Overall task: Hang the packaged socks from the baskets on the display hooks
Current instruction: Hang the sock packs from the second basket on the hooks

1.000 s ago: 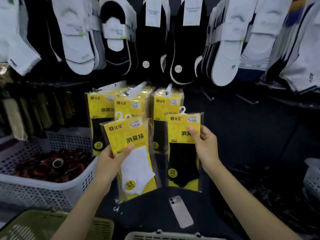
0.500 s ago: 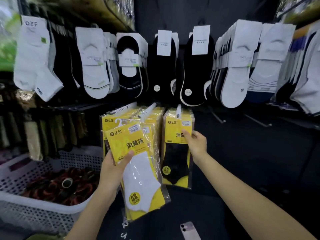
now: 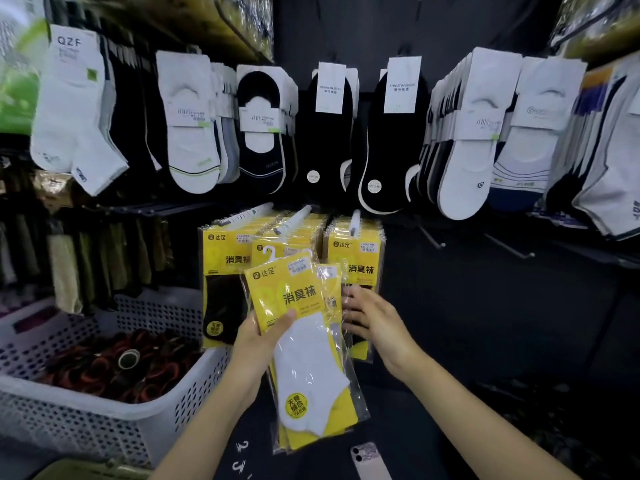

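left hand [image 3: 257,341] pinching white sock pack [image 3: 306,362], thumb across front, right hand [image 3: 377,323] fingers spread beside it

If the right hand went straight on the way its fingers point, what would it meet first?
Probably the yellow sock packs held in the left hand: the right hand points its fingers at their right edge, nearly touching. Depth is unclear.

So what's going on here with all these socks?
A person is stocking a sock display. Their left hand grips a stack of yellow packs, white socks in front, just below three hooks already loaded with hanging packs. The right hand is open, fingers at the stack's edge. A white basket sits at left.
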